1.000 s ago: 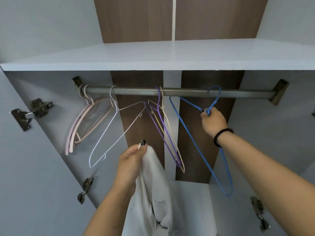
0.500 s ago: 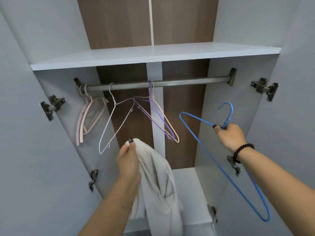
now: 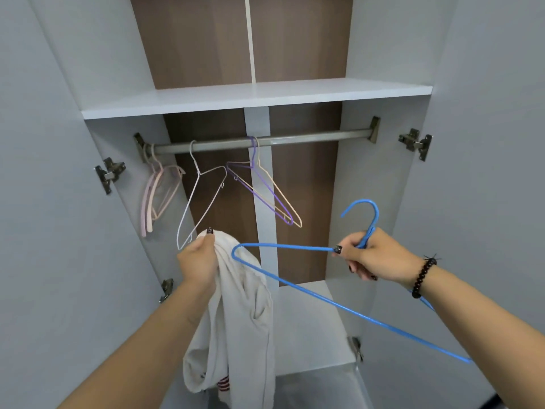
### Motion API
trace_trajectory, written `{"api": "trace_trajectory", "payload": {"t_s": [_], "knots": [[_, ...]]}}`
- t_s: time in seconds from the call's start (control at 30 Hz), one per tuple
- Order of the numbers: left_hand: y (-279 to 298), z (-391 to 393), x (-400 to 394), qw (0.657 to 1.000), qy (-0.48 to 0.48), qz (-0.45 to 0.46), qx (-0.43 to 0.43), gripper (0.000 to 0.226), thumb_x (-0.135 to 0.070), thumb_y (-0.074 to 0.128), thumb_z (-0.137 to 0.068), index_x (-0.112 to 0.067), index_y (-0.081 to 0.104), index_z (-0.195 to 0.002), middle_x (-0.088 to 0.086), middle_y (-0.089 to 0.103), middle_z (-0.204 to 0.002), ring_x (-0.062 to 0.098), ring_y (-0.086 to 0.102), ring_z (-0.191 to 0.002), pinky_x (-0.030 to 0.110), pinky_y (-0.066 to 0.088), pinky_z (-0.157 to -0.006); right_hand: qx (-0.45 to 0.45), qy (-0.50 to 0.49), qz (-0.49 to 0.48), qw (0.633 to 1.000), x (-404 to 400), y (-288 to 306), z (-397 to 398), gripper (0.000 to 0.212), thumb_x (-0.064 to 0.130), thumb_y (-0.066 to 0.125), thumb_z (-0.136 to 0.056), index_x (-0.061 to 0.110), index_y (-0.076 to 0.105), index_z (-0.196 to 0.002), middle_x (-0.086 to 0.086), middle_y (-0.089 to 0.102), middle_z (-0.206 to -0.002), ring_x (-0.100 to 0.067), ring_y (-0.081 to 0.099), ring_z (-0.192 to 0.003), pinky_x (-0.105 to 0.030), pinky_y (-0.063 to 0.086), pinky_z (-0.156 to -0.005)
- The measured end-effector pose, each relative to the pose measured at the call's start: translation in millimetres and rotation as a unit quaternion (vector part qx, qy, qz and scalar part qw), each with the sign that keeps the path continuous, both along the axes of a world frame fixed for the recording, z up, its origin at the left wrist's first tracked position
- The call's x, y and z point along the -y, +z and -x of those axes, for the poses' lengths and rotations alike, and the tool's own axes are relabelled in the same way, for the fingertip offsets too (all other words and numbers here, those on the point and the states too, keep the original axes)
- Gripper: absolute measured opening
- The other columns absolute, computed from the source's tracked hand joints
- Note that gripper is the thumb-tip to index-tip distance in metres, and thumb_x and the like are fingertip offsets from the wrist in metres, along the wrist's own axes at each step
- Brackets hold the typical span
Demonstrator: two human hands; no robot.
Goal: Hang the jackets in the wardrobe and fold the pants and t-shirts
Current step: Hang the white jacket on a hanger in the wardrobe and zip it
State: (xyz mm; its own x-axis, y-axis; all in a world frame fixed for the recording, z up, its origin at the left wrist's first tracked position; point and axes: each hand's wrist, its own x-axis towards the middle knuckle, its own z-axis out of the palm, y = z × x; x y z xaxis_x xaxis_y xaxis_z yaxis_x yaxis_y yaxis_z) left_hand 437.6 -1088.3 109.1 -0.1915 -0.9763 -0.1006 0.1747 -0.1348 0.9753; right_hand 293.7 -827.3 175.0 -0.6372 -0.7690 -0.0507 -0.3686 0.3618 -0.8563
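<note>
My left hand point(image 3: 198, 258) grips the top of a cream jacket point(image 3: 239, 326), which hangs down in front of the open wardrobe. A blue wire hanger point(image 3: 298, 286) is held by its neck in my right hand point(image 3: 373, 254), off the rail, with its left tip just touching the jacket near my left hand. The grey rail point(image 3: 309, 139) runs across the wardrobe under a white shelf point(image 3: 253, 95).
On the rail hang pink hangers point(image 3: 153, 196) at the far left, a white wire hanger point(image 3: 200, 199), and a purple hanger and beige hanger point(image 3: 269, 196) together. The rail's right half is bare. Both doors stand open with metal hinges point(image 3: 415, 142). A lower shelf point(image 3: 306, 323) lies below.
My right hand lifted the blue hanger off the rail and brought it down and left toward the jacket. The view has pulled back from the wardrobe; my left hand keeps holding the jacket.
</note>
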Motion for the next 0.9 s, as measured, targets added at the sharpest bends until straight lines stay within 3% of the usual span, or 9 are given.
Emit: {"api": "trace_trajectory", "payload": {"t_s": [0.13,0.27,0.37,0.5,0.57,0.7,0.77,0.83,0.9], "knots": [[5,-12,9,0.998,0.018,0.036,0.040,0.017,-0.019,0.066,-0.087,-0.004,0.074,-0.091,0.006,0.061,-0.078,0.018,0.055,-0.075,0.032,0.048,-0.077,-0.019,0.051,-0.027,0.998,10,-2,1,0.022,0.010,0.053,-0.093,0.004,0.071,-0.082,0.000,0.049,-0.046,-0.011,0.040,-0.040,-0.019,0.035,-0.041],[10,-19,8,0.997,-0.024,0.064,0.040,0.024,-0.019,0.066,-0.084,-0.009,0.065,-0.062,0.007,0.054,-0.068,0.018,0.049,-0.070,0.032,0.044,-0.069,-0.066,0.078,-0.066,0.993,27,-7,6,0.024,0.010,0.052,-0.092,0.010,0.068,-0.074,0.003,0.051,-0.044,-0.007,0.042,-0.034,-0.019,0.040,-0.044],[20,-20,0,0.989,-0.060,0.117,0.059,0.034,-0.029,0.067,-0.083,0.002,0.064,-0.067,0.008,0.053,-0.067,0.016,0.048,-0.068,0.031,0.042,-0.067,-0.088,0.113,-0.098,0.985,40,-9,6,0.030,0.010,0.051,-0.092,0.017,0.061,-0.064,0.005,0.056,-0.046,-0.005,0.048,-0.035,-0.018,0.043,-0.045],[43,-15,-15,0.974,-0.103,0.182,0.091,0.034,-0.050,0.069,-0.071,-0.016,0.066,-0.071,0.005,0.055,-0.071,0.015,0.050,-0.069,0.033,0.044,-0.069,-0.093,0.171,-0.128,0.973,53,-6,3,0.031,0.019,0.050,-0.095,0.019,0.058,-0.065,-0.001,0.064,-0.059,-0.006,0.053,-0.039,-0.020,0.049,-0.057],[56,-12,-27,0.967,-0.134,0.201,0.080,0.037,-0.049,0.069,-0.069,-0.012,0.067,-0.071,0.005,0.055,-0.074,0.016,0.050,-0.072,0.033,0.044,-0.071,-0.103,0.184,-0.136,0.968,59,-9,0,0.036,0.027,0.049,-0.096,0.019,0.055,-0.061,-0.001,0.061,-0.059,-0.011,0.050,-0.044,-0.022,0.046,-0.056],[78,-7,-59,0.946,-0.199,0.244,0.074,0.044,-0.048,0.068,-0.073,-0.004,0.065,-0.074,0.005,0.050,-0.077,0.016,0.046,-0.073,0.031,0.047,-0.076,-0.143,0.188,-0.157,0.959,63,-29,-8,0.043,0.042,0.057,-0.091,0.010,0.057,-0.061,0.006,0.039,-0.038,-0.011,0.033,-0.043,-0.019,0.029,-0.045],[85,-5,-75,0.931,-0.237,0.259,0.101,0.043,-0.050,0.066,-0.075,-0.007,0.063,-0.075,0.006,0.048,-0.076,0.018,0.042,-0.073,0.032,0.045,-0.072,-0.131,0.183,-0.139,0.964,60,-38,-8,0.037,0.037,0.061,-0.088,0.006,0.064,-0.066,0.006,0.040,-0.034,-0.010,0.034,-0.036,-0.018,0.026,-0.042],[90,-4,-84,0.920,-0.263,0.267,0.120,0.053,-0.047,0.065,-0.076,0.005,0.058,-0.070,0.007,0.046,-0.073,0.019,0.040,-0.072,0.034,0.038,-0.069,-0.112,0.165,-0.114,0.973,54,-43,-1,0.033,0.028,0.062,-0.086,0.000,0.067,-0.070,0.006,0.037,-0.033,-0.010,0.032,-0.034,-0.021,0.026,-0.044],[95,-6,-88,0.917,-0.268,0.264,0.135,0.051,-0.035,0.067,-0.076,0.013,0.052,-0.072,0.009,0.041,-0.068,0.020,0.035,-0.067,0.033,0.031,-0.065,-0.083,0.144,-0.083,0.983,48,-43,9,0.029,0.021,0.061,-0.086,0.005,0.071,-0.065,0.006,0.032,-0.036,-0.008,0.028,-0.038,-0.022,0.029,-0.047]]}}
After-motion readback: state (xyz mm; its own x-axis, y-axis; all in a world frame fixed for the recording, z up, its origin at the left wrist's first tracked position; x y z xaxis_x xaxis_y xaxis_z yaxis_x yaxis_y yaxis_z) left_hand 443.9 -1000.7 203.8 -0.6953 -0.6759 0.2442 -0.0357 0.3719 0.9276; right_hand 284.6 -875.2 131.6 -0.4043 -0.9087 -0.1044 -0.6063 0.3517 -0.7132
